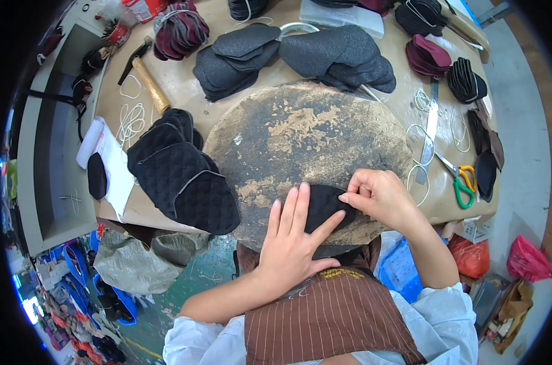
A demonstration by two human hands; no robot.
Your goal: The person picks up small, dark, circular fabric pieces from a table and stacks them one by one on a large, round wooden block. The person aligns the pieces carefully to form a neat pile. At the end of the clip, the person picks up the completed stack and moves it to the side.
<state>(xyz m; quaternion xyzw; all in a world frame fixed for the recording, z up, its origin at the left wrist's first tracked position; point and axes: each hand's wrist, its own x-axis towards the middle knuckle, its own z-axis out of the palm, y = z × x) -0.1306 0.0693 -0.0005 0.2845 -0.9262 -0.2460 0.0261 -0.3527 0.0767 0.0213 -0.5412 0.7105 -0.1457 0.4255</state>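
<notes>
See black fabric piece (323,202) at lower centre of frame, on round board (324,137). Note left hand (288,249) flat with spread fingers, pressing it; right hand (380,196) pinched on its upper-right edge. Judge light, soft, pliable, unlikely to slip; best gripped by rim.

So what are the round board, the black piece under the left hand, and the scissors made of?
Board: probably wood, matte; the dark surface is worn to tan patches.
Black piece: likely fabric, going by its dull, soft-looking face; any backing is hidden.
Scissors: shiny grey blades suggest steel; evenly coloured green and orange handles look like plastic.
</notes>
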